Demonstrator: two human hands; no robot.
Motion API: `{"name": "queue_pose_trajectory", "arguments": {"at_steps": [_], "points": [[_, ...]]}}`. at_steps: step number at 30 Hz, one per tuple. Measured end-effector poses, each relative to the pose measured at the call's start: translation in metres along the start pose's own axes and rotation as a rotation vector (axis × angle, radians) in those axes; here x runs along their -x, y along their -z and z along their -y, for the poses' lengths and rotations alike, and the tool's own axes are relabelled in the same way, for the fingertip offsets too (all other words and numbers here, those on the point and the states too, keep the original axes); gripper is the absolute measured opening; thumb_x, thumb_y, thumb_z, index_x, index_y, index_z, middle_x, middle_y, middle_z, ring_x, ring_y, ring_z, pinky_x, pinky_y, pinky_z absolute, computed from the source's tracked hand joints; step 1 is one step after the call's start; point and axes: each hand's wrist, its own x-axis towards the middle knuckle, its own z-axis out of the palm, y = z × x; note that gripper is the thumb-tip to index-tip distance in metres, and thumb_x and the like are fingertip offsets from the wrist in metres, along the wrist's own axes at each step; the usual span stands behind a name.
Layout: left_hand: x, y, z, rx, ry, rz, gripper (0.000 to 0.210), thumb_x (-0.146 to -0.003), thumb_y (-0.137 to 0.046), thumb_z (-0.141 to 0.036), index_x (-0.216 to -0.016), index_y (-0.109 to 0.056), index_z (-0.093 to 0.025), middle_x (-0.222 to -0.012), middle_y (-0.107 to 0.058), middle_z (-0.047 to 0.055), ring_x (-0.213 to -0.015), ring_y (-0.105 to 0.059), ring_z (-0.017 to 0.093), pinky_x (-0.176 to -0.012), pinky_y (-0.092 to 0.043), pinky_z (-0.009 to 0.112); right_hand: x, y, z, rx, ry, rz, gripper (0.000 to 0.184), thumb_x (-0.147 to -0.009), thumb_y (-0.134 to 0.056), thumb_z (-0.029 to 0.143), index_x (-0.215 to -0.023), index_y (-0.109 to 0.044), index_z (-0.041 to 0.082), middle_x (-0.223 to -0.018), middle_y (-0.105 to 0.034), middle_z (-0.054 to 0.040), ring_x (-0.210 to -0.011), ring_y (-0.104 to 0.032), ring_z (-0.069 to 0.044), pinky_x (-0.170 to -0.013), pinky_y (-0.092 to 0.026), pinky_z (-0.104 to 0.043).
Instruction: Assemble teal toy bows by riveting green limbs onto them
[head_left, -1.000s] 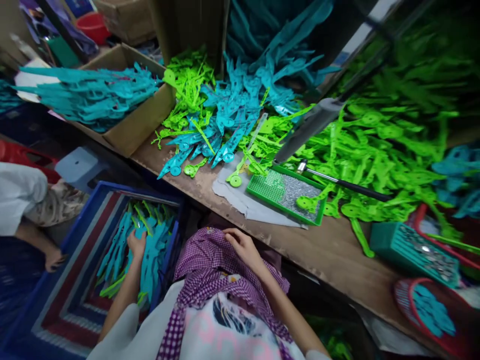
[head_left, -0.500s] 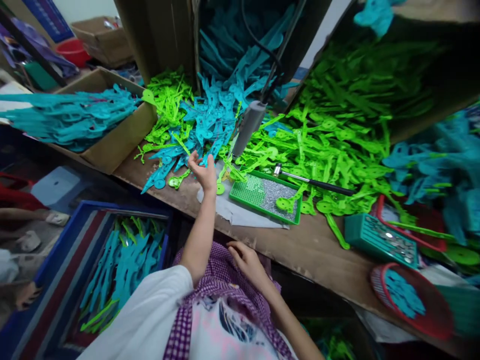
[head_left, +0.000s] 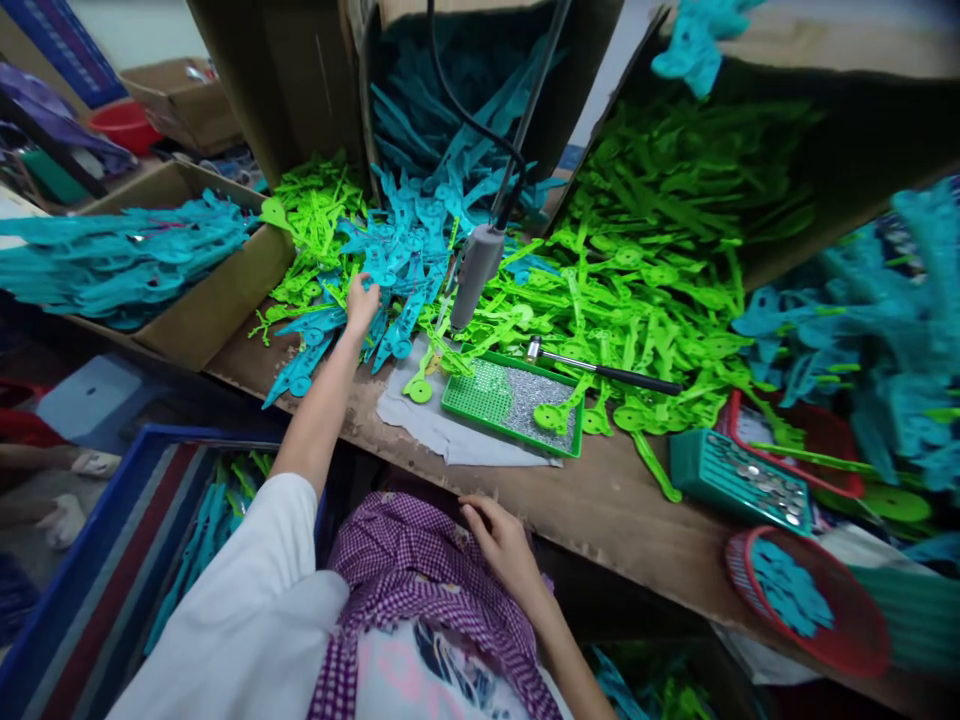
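Observation:
Over the near part of the heap, my left hand (head_left: 363,303) reaches forward with its fingers curled in among blue plastic parts (head_left: 405,265) and light-green plastic parts (head_left: 319,200). What its fingertips close on, if anything, is too small to make out. My right hand (head_left: 501,540) rests at the front edge of the bench, above the purple checked apron (head_left: 405,540). It holds nothing, and its fingers are loosely stretched with the thumb apart. A grey-handled electric screwdriver (head_left: 478,275) hangs on a cord to the right of my left hand.
A green tray (head_left: 517,440) of small metal pieces lies on a white cloth (head_left: 420,425). Behind it is a hammer (head_left: 600,370). To the right are a teal container (head_left: 690,470) and a red basket (head_left: 862,640). A cardboard box (head_left: 217,300) of blue parts stands left, above a blue-rimmed bin (head_left: 82,590).
My left hand has moved left and forward into the blue and green parts, its fingers now more closed. The right hand stays by the bench edge. The view has shifted slightly.

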Motion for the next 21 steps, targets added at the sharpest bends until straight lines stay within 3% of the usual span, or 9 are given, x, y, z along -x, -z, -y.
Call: {"name": "queue_pose_trajectory", "arguments": {"at_steps": [3, 6, 10, 13, 16, 21], "points": [[0.025, 0.011, 0.000, 0.105, 0.096, -0.052, 0.031, -0.083, -0.060, -0.018, -0.113, -0.052, -0.015, -0.070, -0.058, -0.002, -0.059, -0.057, 0.014, -0.066, -0.042, 0.025, 0.006, 0.007, -0.004, -0.004, -0.045, -0.030, 0.037, -0.092, -0.046, 0.049, -0.095, -0.070, 0.021, -0.096, -0.076, -0.0096, -0.089, -0.072, -0.025, -0.082, -0.056, -0.036], [0.048, 0.015, -0.008, 0.257, 0.102, 0.003, 0.030, -0.084, -0.061, -0.017, -0.112, -0.051, -0.017, -0.068, -0.058, -0.004, -0.050, -0.049, 0.009, -0.056, -0.036, 0.021, 0.003, 0.013, -0.002, 0.010, -0.064, -0.018, 0.038, -0.093, -0.046, 0.049, -0.096, -0.070, 0.021, -0.095, -0.076, -0.0092, -0.088, -0.071, -0.024, -0.083, -0.056, -0.036], [0.050, 0.012, -0.035, 0.653, 0.250, 0.033, 0.018, -0.089, -0.054, -0.015, -0.105, -0.048, -0.021, -0.068, -0.055, -0.005, -0.049, -0.046, 0.006, -0.050, -0.035, 0.017, -0.014, 0.013, 0.014, 0.037, -0.001, 0.012, 0.035, -0.094, -0.045, 0.045, -0.096, -0.070, 0.021, -0.099, -0.075, -0.0081, -0.093, -0.070, -0.023, -0.084, -0.054, -0.034], [0.047, 0.013, -0.052, 0.834, 0.234, 0.042, 0.014, -0.092, -0.054, -0.019, -0.105, -0.049, -0.022, -0.072, -0.055, -0.005, -0.050, -0.046, 0.004, -0.052, -0.038, 0.017, -0.021, 0.009, 0.027, 0.021, 0.040, -0.002, 0.033, -0.095, -0.044, 0.043, -0.097, -0.070, 0.022, -0.100, -0.075, -0.0080, -0.095, -0.070, -0.022, -0.085, -0.054, -0.033], [0.057, 0.015, -0.054, 0.808, 0.164, 0.076, 0.024, -0.090, -0.058, -0.019, -0.110, -0.045, -0.025, -0.074, -0.058, -0.005, -0.051, -0.050, 0.005, -0.054, -0.041, 0.018, -0.021, 0.004, 0.033, -0.008, 0.042, -0.014, 0.033, -0.095, -0.044, 0.042, -0.096, -0.070, 0.021, -0.097, -0.075, -0.0079, -0.092, -0.070, -0.022, -0.083, -0.055, -0.032], [0.086, 0.022, -0.032, 0.625, 0.198, 0.147, 0.043, -0.082, -0.069, -0.021, -0.114, -0.041, -0.026, -0.071, -0.059, -0.007, -0.048, -0.048, 0.005, -0.054, -0.040, 0.018, -0.022, 0.004, 0.030, 0.021, 0.069, 0.037, 0.032, -0.096, -0.044, 0.040, -0.096, -0.070, 0.022, -0.097, -0.075, -0.0065, -0.091, -0.070, -0.021, -0.085, -0.053, -0.033]]}}
